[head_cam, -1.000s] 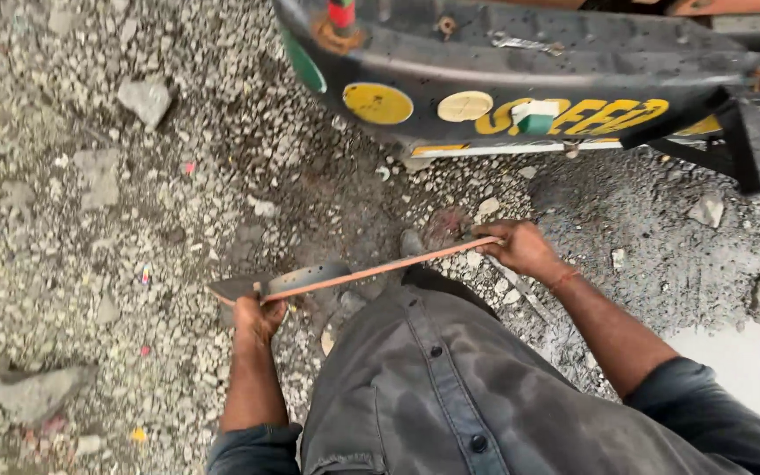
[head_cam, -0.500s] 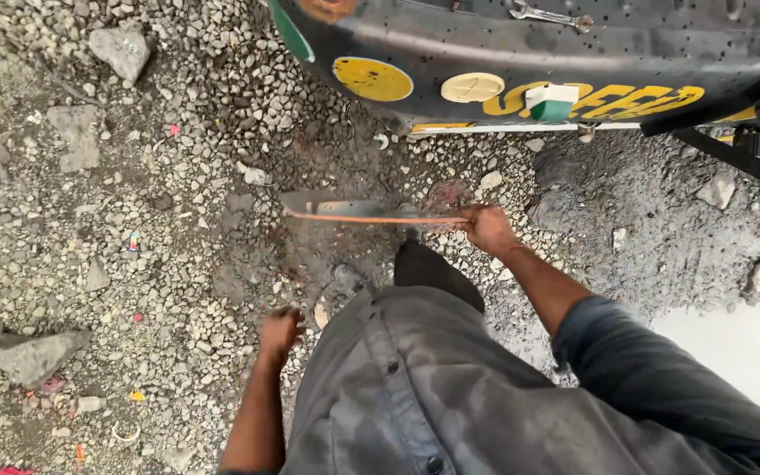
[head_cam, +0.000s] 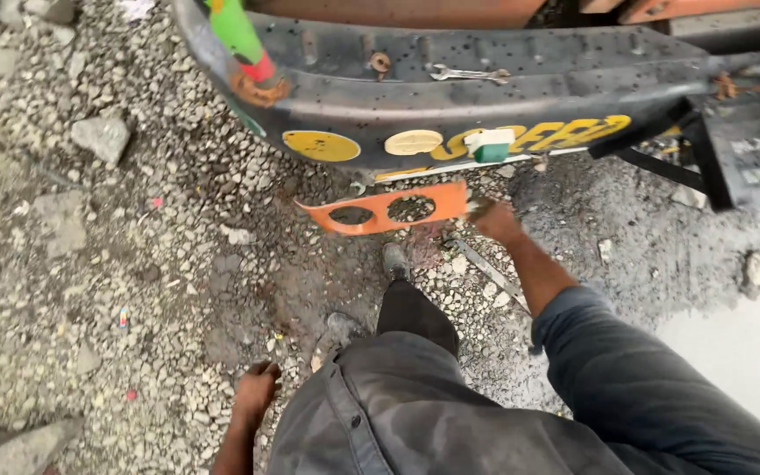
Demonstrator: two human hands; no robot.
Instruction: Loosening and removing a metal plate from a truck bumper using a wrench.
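My right hand (head_cam: 496, 220) grips the right end of a flat orange metal plate (head_cam: 380, 209) with two round holes, holding it out just below the dark vehicle bumper (head_cam: 485, 97). The plate's broad face is turned up toward me. My left hand (head_cam: 255, 394) hangs low beside my hip over the gravel, fingers loosely curled, holding nothing. My dark trouser leg and shoe (head_cam: 395, 260) stand under the plate.
A spanner (head_cam: 468, 76) lies on top of the bumper. A green and red bar (head_cam: 239, 35) sticks out at the bumper's left end. Gravel with larger stones (head_cam: 100, 136) covers the ground; a pale slab (head_cam: 741, 352) lies at right.
My left hand let go of the plate and dropped to my side. My right hand carried the plate forward toward the bumper and turned its face up.
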